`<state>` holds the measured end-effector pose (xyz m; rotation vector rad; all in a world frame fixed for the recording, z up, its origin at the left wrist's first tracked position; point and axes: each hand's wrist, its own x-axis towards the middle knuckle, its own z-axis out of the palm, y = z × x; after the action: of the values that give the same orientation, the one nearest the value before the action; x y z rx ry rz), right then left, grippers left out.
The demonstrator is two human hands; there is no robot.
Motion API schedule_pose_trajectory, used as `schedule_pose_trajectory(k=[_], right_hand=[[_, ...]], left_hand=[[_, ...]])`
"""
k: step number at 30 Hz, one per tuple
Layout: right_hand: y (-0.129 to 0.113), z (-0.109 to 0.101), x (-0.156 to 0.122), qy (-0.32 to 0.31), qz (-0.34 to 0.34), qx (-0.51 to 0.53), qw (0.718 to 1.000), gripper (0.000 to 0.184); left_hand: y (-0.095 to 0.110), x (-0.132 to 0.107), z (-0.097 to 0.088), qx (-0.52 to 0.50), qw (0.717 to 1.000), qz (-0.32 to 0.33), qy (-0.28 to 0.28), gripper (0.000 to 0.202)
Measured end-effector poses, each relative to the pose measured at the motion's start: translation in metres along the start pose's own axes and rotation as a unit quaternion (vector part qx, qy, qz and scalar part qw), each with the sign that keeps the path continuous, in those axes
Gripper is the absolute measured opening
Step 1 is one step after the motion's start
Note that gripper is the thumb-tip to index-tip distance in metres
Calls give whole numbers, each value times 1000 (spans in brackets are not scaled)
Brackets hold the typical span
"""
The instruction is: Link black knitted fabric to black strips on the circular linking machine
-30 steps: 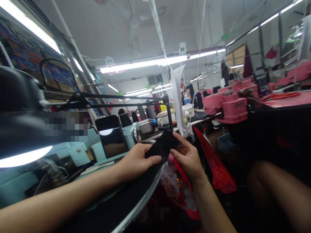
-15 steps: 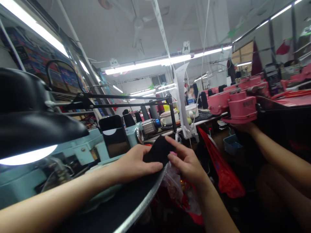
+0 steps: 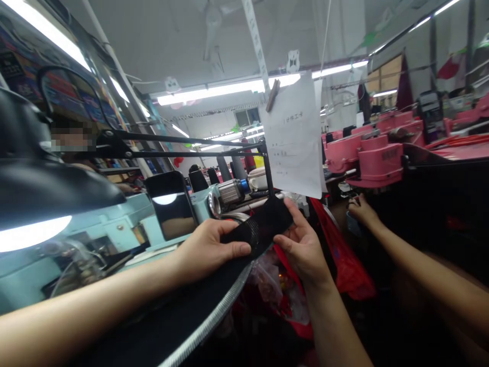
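On the left, a black lamp (image 3: 49, 186), cut off by the edge, hides part of a turquoise machine (image 3: 128, 211). The left hand (image 3: 216, 250) pinches black fabric (image 3: 267, 219) near centre, fingertips hidden behind it. The right hand (image 3: 305, 250) has thumb and fingers closed on its far end. Rightward, below a pink machine (image 3: 382, 163), a co-worker's hand (image 3: 362, 211) is too dim to read.

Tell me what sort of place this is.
Probably a sewing workshop: there are pink machines, a pale blue machine and black cloth held in the left hand and right hand.
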<state>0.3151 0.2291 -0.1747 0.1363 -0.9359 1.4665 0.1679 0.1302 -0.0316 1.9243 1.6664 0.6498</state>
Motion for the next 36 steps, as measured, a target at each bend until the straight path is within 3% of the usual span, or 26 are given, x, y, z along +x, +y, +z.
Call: schedule_pose_trajectory(k=[6, 10, 13, 17, 22, 27, 36], right_hand=[[4, 10, 6, 7, 0, -17, 1000, 83], [7, 17, 8, -35, 44, -71, 996, 68], [4, 18, 9, -54, 57, -76, 994, 74], [-2, 8, 8, -14, 34, -47, 998, 89], [-5, -7, 6, 23, 5, -30, 999, 89], [8, -1, 9, 6, 9, -10, 1000, 90], [17, 5, 14, 3, -3, -28, 1000, 74]], left_hand=[[0, -1, -1, 13, 1000, -5, 19, 38], [2, 1, -1, 43, 999, 5, 9, 33], [0, 4, -1, 69, 998, 0, -3, 35], [-4, 10, 0, 85, 996, 22, 6, 40], [-3, 12, 0, 74, 997, 21, 10, 41], [-5, 11, 1, 32, 999, 7, 17, 43], [-2, 10, 2, 26, 998, -33, 51, 40]])
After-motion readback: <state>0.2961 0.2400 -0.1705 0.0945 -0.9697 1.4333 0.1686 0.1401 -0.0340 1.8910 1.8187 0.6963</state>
